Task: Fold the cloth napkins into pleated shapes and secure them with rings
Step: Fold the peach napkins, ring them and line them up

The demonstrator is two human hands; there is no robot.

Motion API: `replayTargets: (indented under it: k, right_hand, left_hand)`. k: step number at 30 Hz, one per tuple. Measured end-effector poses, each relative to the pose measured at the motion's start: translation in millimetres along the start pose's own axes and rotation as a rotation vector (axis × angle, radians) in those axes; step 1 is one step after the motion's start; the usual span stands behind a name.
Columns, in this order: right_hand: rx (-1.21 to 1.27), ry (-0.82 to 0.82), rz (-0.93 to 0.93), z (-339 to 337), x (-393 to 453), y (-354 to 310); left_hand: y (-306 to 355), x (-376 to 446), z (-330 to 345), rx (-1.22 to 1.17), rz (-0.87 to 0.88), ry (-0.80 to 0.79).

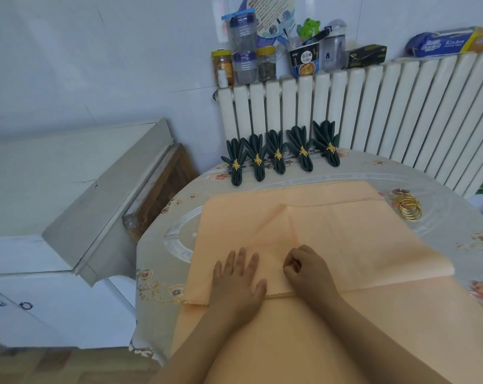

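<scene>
Orange napkin (331, 231) lay at the bench's (157, 261) near edge; left hand (239, 275) pressed flat to anchor it, right hand (306, 268) pinched a fold, likely starting pleats.

**Readable text on the radiator shelf**

Far beyond the right hand (308, 270), a blue-and-yellow roll pack (450, 41) lying on the radiator (373, 106) reads "Kitchen"; its other print is too blurred to read. Beyond both hands, an instant-noodle cup (304, 60) bears Chinese characters, too small to make out with certainty. The wall poster (270, 15) above it carries fine print, unreadable.
</scene>
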State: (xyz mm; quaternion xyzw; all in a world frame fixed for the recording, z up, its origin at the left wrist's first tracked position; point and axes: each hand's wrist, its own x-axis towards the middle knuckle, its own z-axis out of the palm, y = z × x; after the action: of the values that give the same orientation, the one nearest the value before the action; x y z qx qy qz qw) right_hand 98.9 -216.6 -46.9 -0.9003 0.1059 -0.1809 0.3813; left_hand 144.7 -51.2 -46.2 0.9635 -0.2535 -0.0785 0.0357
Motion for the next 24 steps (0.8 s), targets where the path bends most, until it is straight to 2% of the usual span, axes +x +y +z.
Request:
replayTargets:
  k: [5, 7, 9, 12, 17, 24]
  right_hand:
    - [-0.143, -0.094, -0.022, -1.8, -1.6, -3.1]
    - [-0.382, -0.132, -0.049, -5.1, -9.1, -6.4]
    - [-0.587, -0.074, -0.046, -9.0, -21.3, -2.8]
    - [-0.592, 0.0, -0.018, -13.4, -39.2, 6.6]
    - [-0.584, -0.035, -0.054, -12.5, -45.6, 7.4]
    - [-0.548, 0.022, -0.081, -17.7, -42.2, 9.4]
  left_hand:
    - [1.0, 1.0, 0.6, 0.014, 0.009, -0.026]
    - [-0.7, -0.3, 1.0, 0.012, 0.004, -0.048]
    - [-2.6, -1.6, -3.0, 0.02, -0.004, -0.07]
    - [2.8, 6.0, -16.3, 0.004, 0.011, -0.112]
    - [28.5, 52.0, -26.9, -0.04, 0.156, -0.143]
    - [59.5, 108.6, -23.6, -0.069, 0.105, 0.0]
